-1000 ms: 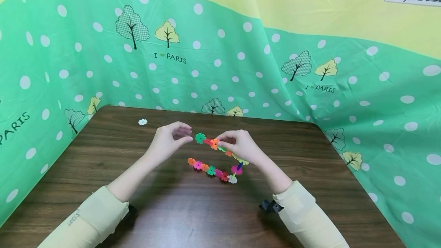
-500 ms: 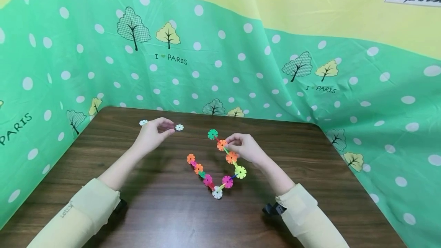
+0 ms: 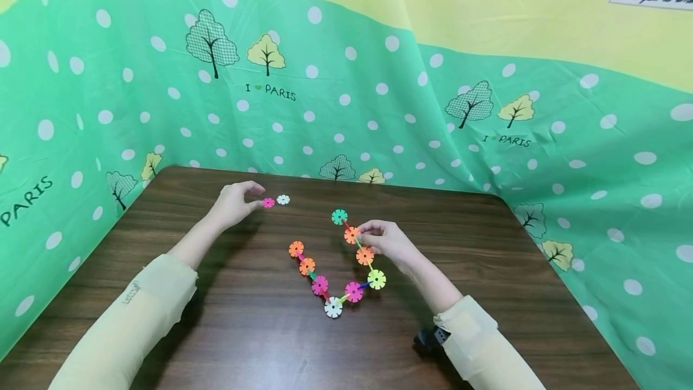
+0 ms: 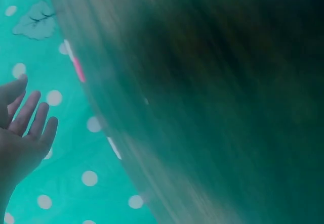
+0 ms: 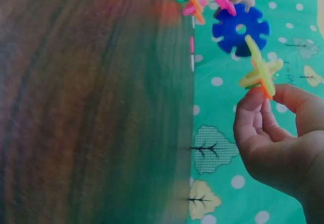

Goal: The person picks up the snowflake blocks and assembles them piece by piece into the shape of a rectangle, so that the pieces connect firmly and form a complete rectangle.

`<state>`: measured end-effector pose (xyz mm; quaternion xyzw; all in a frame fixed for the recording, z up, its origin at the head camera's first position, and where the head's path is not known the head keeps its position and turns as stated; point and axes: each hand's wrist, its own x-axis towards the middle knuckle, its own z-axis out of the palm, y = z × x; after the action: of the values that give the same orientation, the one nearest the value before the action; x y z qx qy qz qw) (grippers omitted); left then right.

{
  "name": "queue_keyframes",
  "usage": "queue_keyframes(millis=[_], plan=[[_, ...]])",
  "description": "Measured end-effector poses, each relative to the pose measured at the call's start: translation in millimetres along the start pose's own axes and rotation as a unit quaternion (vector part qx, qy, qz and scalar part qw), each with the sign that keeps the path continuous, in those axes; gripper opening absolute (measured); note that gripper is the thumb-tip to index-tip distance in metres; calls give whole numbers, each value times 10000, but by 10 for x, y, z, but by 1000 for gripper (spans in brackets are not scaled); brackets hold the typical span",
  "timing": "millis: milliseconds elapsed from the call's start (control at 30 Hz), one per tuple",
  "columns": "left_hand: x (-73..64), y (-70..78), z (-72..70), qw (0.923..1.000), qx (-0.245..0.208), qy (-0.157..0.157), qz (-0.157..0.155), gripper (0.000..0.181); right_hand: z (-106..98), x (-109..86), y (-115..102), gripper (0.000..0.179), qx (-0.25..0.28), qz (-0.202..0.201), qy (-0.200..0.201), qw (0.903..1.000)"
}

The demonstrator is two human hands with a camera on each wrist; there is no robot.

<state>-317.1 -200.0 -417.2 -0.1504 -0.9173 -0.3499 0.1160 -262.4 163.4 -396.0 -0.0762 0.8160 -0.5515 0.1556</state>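
Note:
In the head view my right hand (image 3: 391, 242) pinches a chain of notched plastic flower discs (image 3: 376, 280) near its upper end. The chain hangs in a U, with a green disc (image 3: 339, 216) at one tip and an orange disc (image 3: 296, 249) at the other. From the right wrist, a blue disc (image 5: 232, 39) shows in the chain beyond the fingertips. My left hand (image 3: 234, 204) reaches over the far left of the table, thumb right beside a loose pink flower disc (image 3: 268, 202). The left wrist view shows that hand (image 4: 25, 138) with fingers apart and nothing held.
A loose white flower disc (image 3: 283, 199) lies just right of the pink one. Another white disc (image 4: 115, 148) rests farther along the brown table (image 3: 260, 342). Green dotted cloth (image 3: 346, 119) hangs around the far and side edges.
My left hand has withdrawn from the chain's green end, moving left to the loose discs, and the pink disc has come into view. The chain now hangs spread out, its right-hand grip kept.

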Motion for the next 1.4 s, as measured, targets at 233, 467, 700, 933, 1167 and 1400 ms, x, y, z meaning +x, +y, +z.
queue_keyframes(millis=[233, 467, 700, 933, 1167, 1400], plan=[[102, -102, 117, 9969, 406, -680, -29, 29, 47, 46, 88, 26, 581, 107, -292, 9978], [171, -152, 210, 9892, 850, -1196, 39, 41, 66, 84, 142, 58, 754, 1, -845, 9936], [189, -218, 230, 9803, 1254, -1521, 129, 57, 62, 94, 145, 85, 737, -121, -1870, 9795], [170, -208, 178, 9802, 1167, -1515, 508, 47, 92, 83, 150, 83, 410, -75, -2331, 9716], [183, -181, 226, 9784, 1333, -1496, 507, 28, 97, 97, 157, 81, 475, -51, -2312, 9717], [155, -149, 226, 9777, 1344, -1601, 205, 20, 101, 126, 186, 75, 667, -109, -2243, 9722]])
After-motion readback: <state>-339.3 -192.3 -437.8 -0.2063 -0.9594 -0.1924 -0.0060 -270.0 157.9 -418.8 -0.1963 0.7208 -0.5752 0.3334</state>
